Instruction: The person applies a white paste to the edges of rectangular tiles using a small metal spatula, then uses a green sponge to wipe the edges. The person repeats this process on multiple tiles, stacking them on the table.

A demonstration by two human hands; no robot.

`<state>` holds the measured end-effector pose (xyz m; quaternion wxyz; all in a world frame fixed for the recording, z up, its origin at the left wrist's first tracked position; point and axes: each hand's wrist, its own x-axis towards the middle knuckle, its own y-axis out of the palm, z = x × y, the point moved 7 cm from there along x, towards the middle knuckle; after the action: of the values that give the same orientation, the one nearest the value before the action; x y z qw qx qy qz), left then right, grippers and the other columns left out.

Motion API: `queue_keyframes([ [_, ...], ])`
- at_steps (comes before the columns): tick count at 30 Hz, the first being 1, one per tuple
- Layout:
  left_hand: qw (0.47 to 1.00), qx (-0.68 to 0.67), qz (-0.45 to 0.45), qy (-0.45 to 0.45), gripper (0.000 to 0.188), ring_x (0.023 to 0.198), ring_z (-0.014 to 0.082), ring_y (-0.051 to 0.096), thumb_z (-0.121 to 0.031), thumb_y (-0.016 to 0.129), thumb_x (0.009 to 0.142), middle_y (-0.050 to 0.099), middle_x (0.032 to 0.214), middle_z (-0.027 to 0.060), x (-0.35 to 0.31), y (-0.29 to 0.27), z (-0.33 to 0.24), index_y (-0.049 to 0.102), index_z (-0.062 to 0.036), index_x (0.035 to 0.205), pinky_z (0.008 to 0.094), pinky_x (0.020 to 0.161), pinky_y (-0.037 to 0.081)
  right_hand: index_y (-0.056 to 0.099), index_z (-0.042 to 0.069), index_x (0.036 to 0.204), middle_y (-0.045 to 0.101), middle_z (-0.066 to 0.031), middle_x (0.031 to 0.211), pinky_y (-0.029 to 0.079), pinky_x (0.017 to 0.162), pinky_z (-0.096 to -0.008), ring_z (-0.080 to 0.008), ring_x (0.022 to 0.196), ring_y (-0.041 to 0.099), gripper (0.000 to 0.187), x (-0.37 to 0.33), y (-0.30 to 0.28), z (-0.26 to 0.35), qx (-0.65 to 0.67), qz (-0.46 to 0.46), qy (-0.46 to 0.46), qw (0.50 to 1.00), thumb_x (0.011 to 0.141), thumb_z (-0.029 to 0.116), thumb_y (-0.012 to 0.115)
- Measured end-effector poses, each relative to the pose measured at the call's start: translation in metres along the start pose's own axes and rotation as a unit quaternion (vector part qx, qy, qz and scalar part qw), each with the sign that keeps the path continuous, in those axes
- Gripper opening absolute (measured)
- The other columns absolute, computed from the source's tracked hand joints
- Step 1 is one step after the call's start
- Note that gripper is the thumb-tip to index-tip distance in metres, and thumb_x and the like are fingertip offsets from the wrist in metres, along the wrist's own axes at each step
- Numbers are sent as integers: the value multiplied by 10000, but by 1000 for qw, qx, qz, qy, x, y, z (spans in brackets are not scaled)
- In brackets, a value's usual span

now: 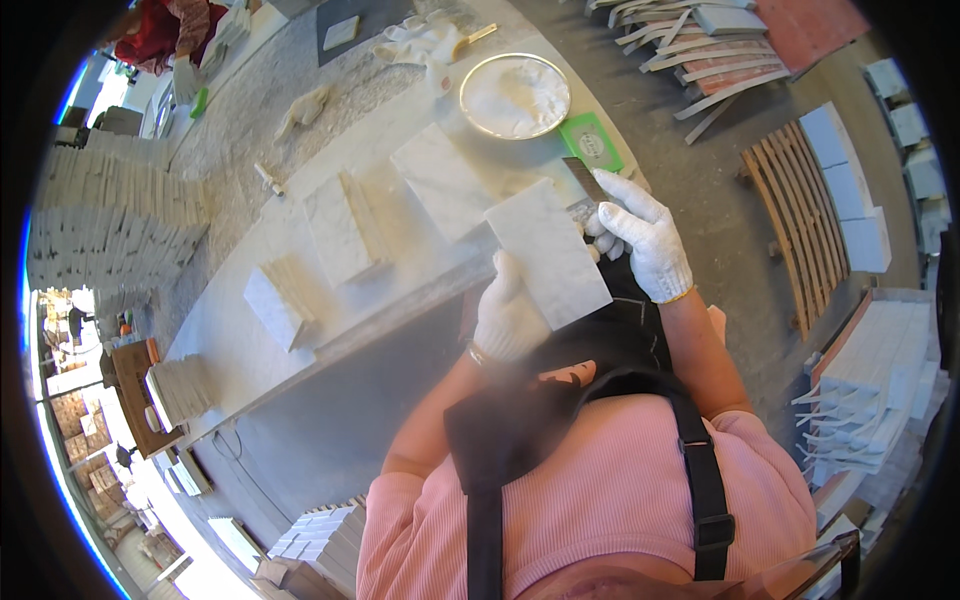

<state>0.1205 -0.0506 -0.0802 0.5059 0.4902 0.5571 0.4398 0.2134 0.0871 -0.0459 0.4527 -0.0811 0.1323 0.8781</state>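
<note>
My left hand point(508, 322), in a white knitted glove, grips a white-grey marble tile point(551, 256) by its left edge. The tile is tilted in front of my black apron. My gloved right hand point(645, 238) is closed around a flat dark scraper blade point(583, 178), close to the tile's right edge. The blade's lower part is hidden by the fingers. Beyond it, on the worktable point(375, 345), lies a green box point(591, 143). A round bowl of white powder or paste point(515, 96) stands behind that.
Marble tile stacks stand on the table: one point(345, 228) mid-table, another point(275, 303) farther left, a third point(440, 180) near the bowl. Gloves point(425, 42) lie at the back. Tall slab piles point(120, 220) rise at left. A wooden pallet point(797, 220) sits on the floor to the right.
</note>
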Motion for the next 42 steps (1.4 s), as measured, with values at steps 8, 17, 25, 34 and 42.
queue_keyframes([
  [8, 1000, -13, 1, -16, 899, 1457, 368, 445, -594, 695, 942, 478, 1583, 162, -1, -9, 0, 387, -42, 1583, 533, 1230, 341, 556, -10, 1490, 737, -80, 912, 483, 621, -225, -93, 686, 622, 517, -2, 0, 0, -22, -7, 0, 1000, 1015, 173, 643],
  [17, 1000, -1, -28, 13, 1044, 1316, 371, 590, -792, 534, 914, 555, 1476, 211, 4, -5, -3, 384, 10, 1565, 527, 1106, 487, 544, -7, 1501, 726, -74, 907, 482, 623, -230, -101, 690, 616, 519, -3, 2, 0, -19, -8, 13, 1000, 1021, 171, 626],
  [25, 997, -9, -18, -74, 1123, 1281, 427, 614, -889, 381, 903, 592, 1430, 255, 12, -20, -3, 363, 0, 1589, 562, 1064, 515, 524, 9, 1524, 715, -69, 911, 489, 632, -228, -101, 731, 627, 526, -11, -16, -11, -26, -15, 36, 999, 1034, 176, 617],
  [34, 995, -91, -28, -1, 912, 1386, 413, 531, -749, 361, 1016, 514, 1529, 241, 22, -27, -7, 366, -45, 1596, 587, 1162, 421, 647, 26, 1209, 718, -106, 1135, 561, 776, -287, -192, 973, 698, 250, -49, -45, -42, -20, -6, 76, 997, 1053, 221, 639],
  [42, 994, -104, 21, -2, 821, 1428, 383, 487, -683, 384, 1050, 492, 1557, 183, 29, -11, -4, 366, -63, 1588, 560, 1202, 381, 683, 12, 1110, 705, -133, 1150, 583, 812, -316, -211, 1032, 702, 212, -73, -18, -43, 32, 84, 52, 995, 1004, 193, 716],
])
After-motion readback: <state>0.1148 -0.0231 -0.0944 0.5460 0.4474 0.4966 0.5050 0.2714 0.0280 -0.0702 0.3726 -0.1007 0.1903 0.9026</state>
